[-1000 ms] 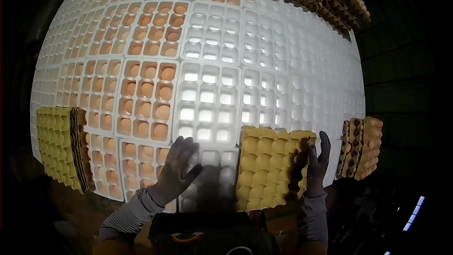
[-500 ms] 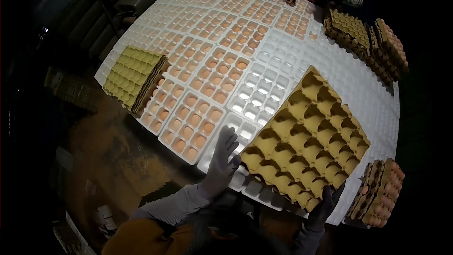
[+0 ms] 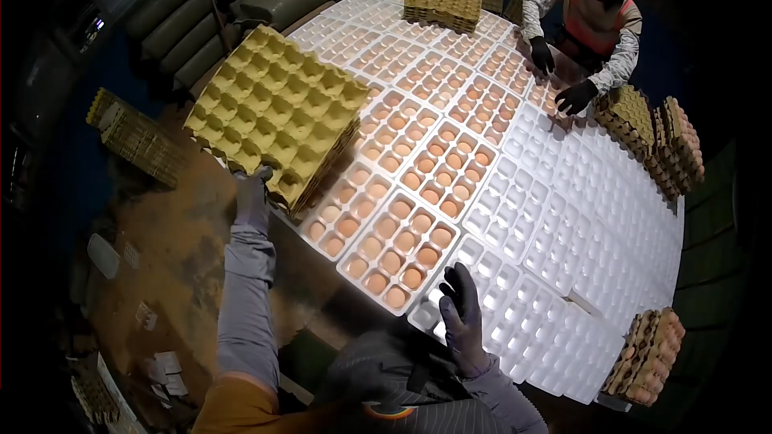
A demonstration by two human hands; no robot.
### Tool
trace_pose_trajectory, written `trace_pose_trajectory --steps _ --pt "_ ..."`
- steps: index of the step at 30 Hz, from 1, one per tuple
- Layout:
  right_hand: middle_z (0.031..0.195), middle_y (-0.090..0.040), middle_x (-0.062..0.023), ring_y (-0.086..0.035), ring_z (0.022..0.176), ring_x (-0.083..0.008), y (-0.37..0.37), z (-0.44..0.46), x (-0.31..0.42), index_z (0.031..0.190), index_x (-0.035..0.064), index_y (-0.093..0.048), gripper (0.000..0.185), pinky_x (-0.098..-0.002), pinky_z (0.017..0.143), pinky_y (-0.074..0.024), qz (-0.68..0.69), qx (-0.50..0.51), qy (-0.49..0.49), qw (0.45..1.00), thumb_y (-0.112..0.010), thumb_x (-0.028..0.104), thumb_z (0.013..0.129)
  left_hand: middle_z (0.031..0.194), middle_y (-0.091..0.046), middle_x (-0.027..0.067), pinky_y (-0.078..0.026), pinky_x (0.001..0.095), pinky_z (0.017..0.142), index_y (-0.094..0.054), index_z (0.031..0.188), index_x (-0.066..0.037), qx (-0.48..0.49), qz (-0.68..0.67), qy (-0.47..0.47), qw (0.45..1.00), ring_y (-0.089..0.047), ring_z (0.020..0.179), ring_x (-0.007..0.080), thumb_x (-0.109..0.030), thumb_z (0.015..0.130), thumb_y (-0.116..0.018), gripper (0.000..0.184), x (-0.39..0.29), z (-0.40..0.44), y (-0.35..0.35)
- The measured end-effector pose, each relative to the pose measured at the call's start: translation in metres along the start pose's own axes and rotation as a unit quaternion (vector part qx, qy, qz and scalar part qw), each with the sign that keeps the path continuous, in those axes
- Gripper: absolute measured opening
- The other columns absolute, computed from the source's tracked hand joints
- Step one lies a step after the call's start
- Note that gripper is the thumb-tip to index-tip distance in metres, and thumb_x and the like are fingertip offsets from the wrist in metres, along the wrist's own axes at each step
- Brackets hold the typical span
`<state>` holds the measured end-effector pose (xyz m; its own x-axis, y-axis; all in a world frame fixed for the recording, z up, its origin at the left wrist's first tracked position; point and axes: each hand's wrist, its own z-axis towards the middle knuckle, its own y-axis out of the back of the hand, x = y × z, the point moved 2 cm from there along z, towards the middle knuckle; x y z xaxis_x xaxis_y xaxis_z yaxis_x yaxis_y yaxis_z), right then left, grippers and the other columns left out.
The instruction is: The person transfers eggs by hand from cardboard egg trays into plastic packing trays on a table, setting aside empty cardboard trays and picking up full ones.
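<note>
My gloved left hand reaches out to the left and grips the near edge of an empty yellowish cardboard egg tray. That tray lies over a stack of similar trays at the table's left edge; part of the hand is hidden beneath it. In front of me my gloved right hand is raised with fingers apart and nothing in it, above empty white moulded trays. Nearby, white trays with brown eggs fill the compartments to the left of that hand.
Across the table a co-worker has dark-gloved hands over the white trays. Cardboard tray stacks stand at the far edge, with egg-filled trays at the far right and more at the near right. Another tray stack stands off the table, left.
The empty cardboard tray has gone from in front of me to the stack on the left, now in my left hand. My right hand has let go of it. The view has shifted.
</note>
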<state>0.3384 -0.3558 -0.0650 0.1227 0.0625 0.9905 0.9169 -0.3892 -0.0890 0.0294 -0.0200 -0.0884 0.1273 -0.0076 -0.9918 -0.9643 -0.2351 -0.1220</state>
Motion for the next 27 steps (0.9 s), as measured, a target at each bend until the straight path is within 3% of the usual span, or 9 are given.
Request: trace_pose_trajectory --steps 2,5,9,13,16,20,23,25,27 --pt "0.152 -0.043 -0.0153 -0.043 0.141 -0.0258 0.003 -0.008 -0.016 0.157 0.0028 -0.032 0.067 -0.0419 0.116 -0.0357 -0.016 -0.012 -0.037 0.999 -0.060 0.021 0.099 0.098 -0.066 0.0096 -0.052 0.0337 0.072 -0.062 0.106 0.001 -0.016 0.089 0.133 0.987 -0.062 0.085 0.0180 0.001 0.080 -0.068 0.026 0.036 0.046 0.029" --pt "0.151 -0.045 -0.0156 -0.044 0.140 -0.0255 0.011 -0.017 -0.025 0.156 0.0026 -0.033 0.065 -0.0410 0.116 -0.0364 -0.035 -0.036 -0.071 0.996 -0.059 0.020 0.099 0.101 -0.067 0.0093 -0.053 0.0358 0.075 -0.064 0.110 0.000 -0.001 0.186 0.311 0.932 -0.063 0.087 0.0212 -0.002 0.077 -0.072 0.034 0.067 0.053 0.040" --pt "0.144 -0.052 -0.0146 -0.051 0.133 -0.0230 0.023 -0.024 -0.018 0.151 0.0003 -0.039 0.057 -0.0352 0.110 -0.0418 -0.025 -0.103 -0.105 0.989 -0.056 0.002 0.097 0.081 -0.058 0.0082 -0.048 0.0394 0.058 -0.065 0.109 -0.006 -0.031 0.053 0.129 0.990 -0.051 0.060 0.0214 -0.018 0.082 -0.073 0.031 0.130 0.077 0.061" --pt "0.140 -0.055 -0.0143 -0.053 0.130 -0.0223 0.041 -0.038 -0.030 0.150 -0.0001 -0.041 0.054 -0.0344 0.109 -0.0430 -0.007 -0.133 -0.093 0.987 -0.056 0.004 0.098 0.093 -0.062 0.0118 -0.049 0.0350 0.067 -0.060 0.125 -0.002 0.036 0.251 -0.022 0.967 -0.058 0.073 0.0204 -0.002 0.085 -0.064 0.040 0.117 0.058 0.070" --pt "0.139 -0.054 -0.0131 -0.055 0.126 -0.0209 0.060 -0.054 -0.027 0.150 -0.0004 -0.041 0.053 -0.0331 0.108 -0.0438 -0.032 -0.139 -0.104 0.984 -0.056 0.005 0.099 0.108 -0.063 0.0077 -0.051 0.0341 0.076 -0.057 0.131 -0.003 0.069 0.197 -0.117 0.971 -0.061 0.085 0.0193 0.003 0.086 -0.060 0.045 0.091 -0.003 0.045" --pt "0.137 -0.055 -0.0127 -0.055 0.123 -0.0193 0.096 -0.083 -0.040 0.149 -0.0008 -0.041 0.053 -0.0319 0.107 -0.0440 0.013 -0.179 -0.097 0.979 -0.056 0.006 0.099 0.121 -0.064 0.0048 -0.054 0.0328 0.088 -0.050 0.142 -0.006 -0.049 0.018 0.189 0.981 -0.064 0.103 0.0205 0.009 0.085 -0.057 0.059 0.032 -0.138 -0.042" --pt "0.142 -0.050 -0.0130 -0.051 0.130 -0.0205 0.130 -0.107 -0.044 0.153 0.0004 -0.036 0.061 -0.0352 0.110 -0.0423 0.062 -0.175 -0.109 0.977 -0.062 0.017 0.100 0.144 -0.052 0.0098 -0.049 0.0364 0.097 -0.036 0.153 -0.007 0.044 0.019 0.060 0.997 -0.057 0.119 0.0245 0.015 0.079 -0.061 0.081 0.093 -0.166 -0.050" --pt "0.141 -0.051 -0.0122 -0.052 0.129 -0.0197 0.168 -0.137 -0.041 0.152 0.0018 -0.038 0.059 -0.0344 0.109 -0.0425 0.041 -0.162 -0.080 0.983 -0.063 0.015 0.100 0.140 -0.055 0.0158 -0.050 0.0344 0.093 -0.039 0.146 0.007 0.007 0.125 0.006 0.992 -0.060 0.109 0.0232 0.001 0.086 -0.070 0.068 0.105 -0.169 -0.054" --pt "0.142 -0.051 -0.0116 -0.051 0.129 -0.0195 0.221 -0.169 -0.012 0.151 0.0037 -0.041 0.058 -0.0344 0.110 -0.0422 -0.060 -0.200 -0.098 0.973 -0.063 0.014 0.099 0.146 -0.051 0.0152 -0.045 0.0353 0.102 -0.037 0.150 0.003 -0.029 0.182 -0.084 0.979 -0.054 0.120 0.0231 -0.005 0.094 -0.061 0.061 0.084 -0.182 -0.084"
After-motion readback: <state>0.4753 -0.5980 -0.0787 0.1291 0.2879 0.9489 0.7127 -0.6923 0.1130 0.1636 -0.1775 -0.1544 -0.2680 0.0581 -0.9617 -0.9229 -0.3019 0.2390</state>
